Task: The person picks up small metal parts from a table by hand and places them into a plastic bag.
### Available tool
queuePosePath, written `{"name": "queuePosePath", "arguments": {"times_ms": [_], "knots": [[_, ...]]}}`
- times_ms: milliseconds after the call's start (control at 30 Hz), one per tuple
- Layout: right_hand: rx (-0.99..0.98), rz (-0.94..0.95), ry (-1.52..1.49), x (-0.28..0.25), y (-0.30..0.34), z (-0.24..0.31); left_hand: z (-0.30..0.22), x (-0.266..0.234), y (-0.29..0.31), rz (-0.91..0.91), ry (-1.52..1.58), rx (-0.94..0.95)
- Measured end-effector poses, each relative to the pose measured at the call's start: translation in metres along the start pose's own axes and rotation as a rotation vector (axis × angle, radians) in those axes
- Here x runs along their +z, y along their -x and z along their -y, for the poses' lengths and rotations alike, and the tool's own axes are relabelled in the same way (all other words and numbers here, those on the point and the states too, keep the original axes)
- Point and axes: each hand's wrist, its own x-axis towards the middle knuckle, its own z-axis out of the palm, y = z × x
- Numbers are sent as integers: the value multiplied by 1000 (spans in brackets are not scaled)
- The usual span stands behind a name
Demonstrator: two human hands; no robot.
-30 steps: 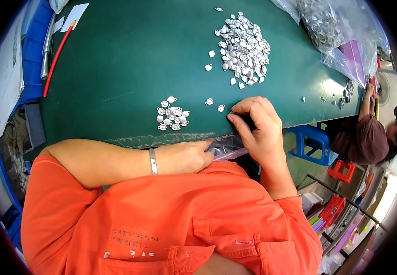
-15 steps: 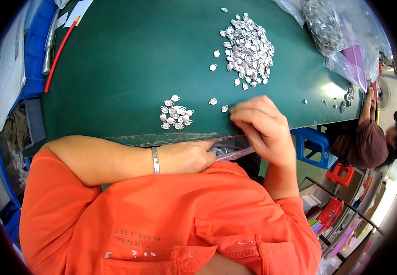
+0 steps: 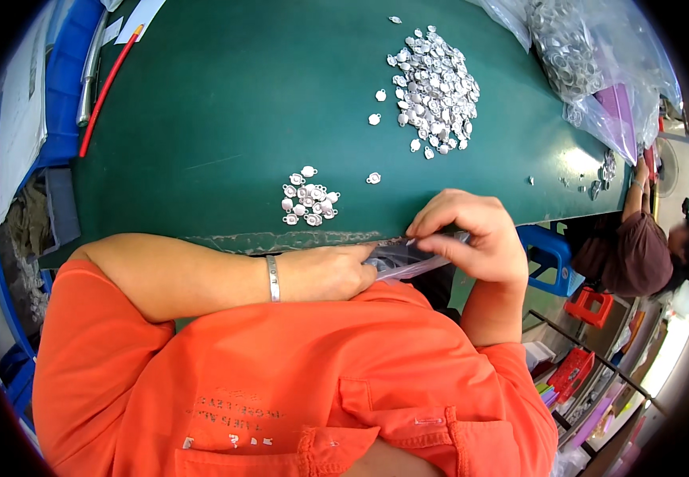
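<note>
My left hand (image 3: pixel 332 272) is closed at the near table edge, gripping the rim of a clear plastic bag (image 3: pixel 408 266) that hangs below the edge. Over the bag's mouth, my right hand (image 3: pixel 476 234) has thumb and fingertips drawn together; what they pinch, if anything, is hidden. One small silver metal piece with a loop (image 3: pixel 373 178) lies on the table away from that hand. To its left sits a small cluster of such metal pieces (image 3: pixel 310 199), and a larger heap of metal pieces (image 3: pixel 437 95) lies farther back, with several strays around it.
The green table (image 3: pixel 225 103) has a worn front edge. A red pencil-like stick (image 3: pixel 110 91) and a blue tray (image 3: pixel 62 95) are at the left. Clear bags of metal parts (image 3: pixel 567 56) rest at the far right. Beyond are a blue stool (image 3: pixel 551 258) and another person (image 3: pixel 630 250).
My right hand has moved from the table surface down to the bag's mouth. The metal piece beside its fingertips is no longer on the table. My left hand stays at the bag.
</note>
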Motion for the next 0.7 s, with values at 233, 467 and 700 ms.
{"name": "queuePosePath", "arguments": {"times_ms": [233,467,700], "knots": [[-114,-484,442,47,-41,-9,-1,-3,-2,33,-16,2],[-112,-498,321,47,-39,-15,-2,-3,0,47,9,-22],[-161,-488,480,54,-38,-10,-3,-6,-2,63,-2,-6]]}}
